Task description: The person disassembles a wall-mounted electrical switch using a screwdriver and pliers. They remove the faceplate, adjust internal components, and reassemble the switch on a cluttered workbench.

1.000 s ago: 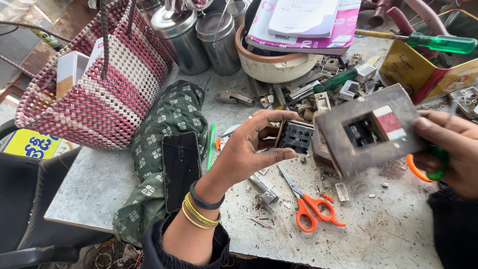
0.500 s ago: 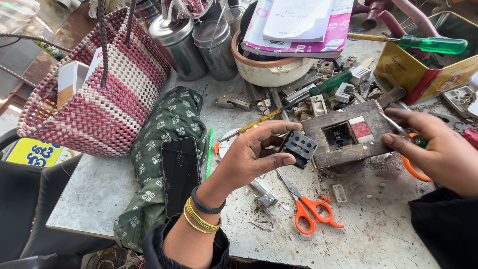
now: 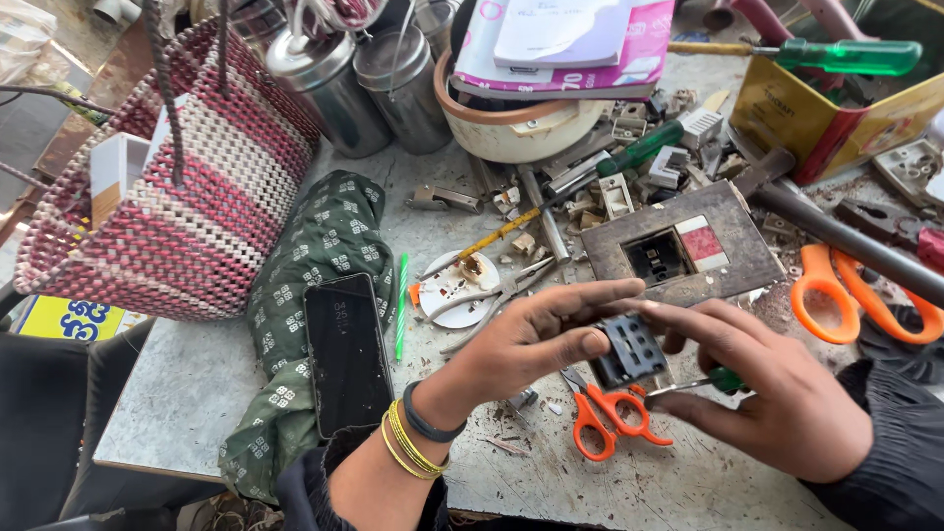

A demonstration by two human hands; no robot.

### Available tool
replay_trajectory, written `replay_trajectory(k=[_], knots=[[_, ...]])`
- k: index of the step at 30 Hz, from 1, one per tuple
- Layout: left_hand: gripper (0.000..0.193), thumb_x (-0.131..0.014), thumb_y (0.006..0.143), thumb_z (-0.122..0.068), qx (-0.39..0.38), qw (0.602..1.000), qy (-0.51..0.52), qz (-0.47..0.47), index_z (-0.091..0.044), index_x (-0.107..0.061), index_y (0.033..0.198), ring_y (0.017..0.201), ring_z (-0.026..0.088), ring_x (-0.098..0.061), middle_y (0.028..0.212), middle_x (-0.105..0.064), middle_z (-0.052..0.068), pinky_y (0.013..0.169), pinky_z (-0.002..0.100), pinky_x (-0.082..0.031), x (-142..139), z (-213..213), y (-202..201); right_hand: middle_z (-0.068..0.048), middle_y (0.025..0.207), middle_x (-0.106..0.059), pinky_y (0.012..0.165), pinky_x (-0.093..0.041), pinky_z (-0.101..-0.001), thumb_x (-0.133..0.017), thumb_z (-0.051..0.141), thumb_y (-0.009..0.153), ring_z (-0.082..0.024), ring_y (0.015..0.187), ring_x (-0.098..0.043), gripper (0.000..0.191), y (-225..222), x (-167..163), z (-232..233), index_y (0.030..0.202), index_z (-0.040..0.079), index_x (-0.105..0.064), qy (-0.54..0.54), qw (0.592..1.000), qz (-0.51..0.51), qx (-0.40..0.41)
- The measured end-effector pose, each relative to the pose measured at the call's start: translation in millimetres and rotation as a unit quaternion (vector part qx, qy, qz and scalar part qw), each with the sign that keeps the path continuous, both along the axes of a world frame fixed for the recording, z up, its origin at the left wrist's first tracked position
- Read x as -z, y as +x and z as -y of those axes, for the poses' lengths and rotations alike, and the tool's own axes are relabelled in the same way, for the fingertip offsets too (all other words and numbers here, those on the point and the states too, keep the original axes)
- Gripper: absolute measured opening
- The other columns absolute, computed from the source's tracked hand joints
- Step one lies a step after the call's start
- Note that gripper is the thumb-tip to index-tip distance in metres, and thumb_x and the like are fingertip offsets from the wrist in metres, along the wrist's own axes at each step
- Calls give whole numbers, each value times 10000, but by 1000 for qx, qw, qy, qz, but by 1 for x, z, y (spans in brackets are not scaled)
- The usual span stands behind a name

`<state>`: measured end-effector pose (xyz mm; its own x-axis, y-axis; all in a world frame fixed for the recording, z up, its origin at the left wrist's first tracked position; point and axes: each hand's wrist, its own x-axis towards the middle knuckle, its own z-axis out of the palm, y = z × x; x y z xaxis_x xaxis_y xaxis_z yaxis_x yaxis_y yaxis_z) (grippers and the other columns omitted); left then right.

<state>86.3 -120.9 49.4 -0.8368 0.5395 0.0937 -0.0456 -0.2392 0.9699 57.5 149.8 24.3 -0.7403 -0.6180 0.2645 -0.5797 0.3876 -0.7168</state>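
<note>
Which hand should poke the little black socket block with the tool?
Probably the right hand: it already holds the small green-handled tool beside the black socket block. The left hand is busy gripping that block.

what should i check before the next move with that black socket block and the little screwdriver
1. Black socket block held firmly: ok, pinched between fingers of the left hand and the right hand.
2. Small green-handled screwdriver in hand: ok, tucked under the right hand's fingers, tip pointing left.
3. Tip seated on a screw: cannot tell, the tip is below the block and no screw shows.
4. Grey switch plate within reach: ok, lying flat just behind the hands, its opening empty.
5. Space under the hands: not ok, small orange scissors and debris lie directly below.
6. Phone out of the way: ok, resting on the green cloth to the left.
</note>
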Motion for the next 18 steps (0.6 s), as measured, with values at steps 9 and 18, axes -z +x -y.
replay_trajectory(k=[9,18], knots=[[785,-844,909,-110,-38,999,-19,9,-5,-408,1553,1299,189,-596,1415,-572,98,1137,356,-520,11,-23,3,-38,868,-672,592,-546,-284,-940,235,645,-111,692,-590,746,-12,25,-2,1334,149,-667,-17,982,169,84],[698,-783,909,15,-67,998,-17,5,24,-473,1534,1304,199,-622,1455,-593,118,1164,370,-542,8,-22,5,-9,1009,-664,622,-529,-226,-921,216,713,-80,775,-627,588,-15,26,-9,1238,69,-701,-111,991,73,20]])
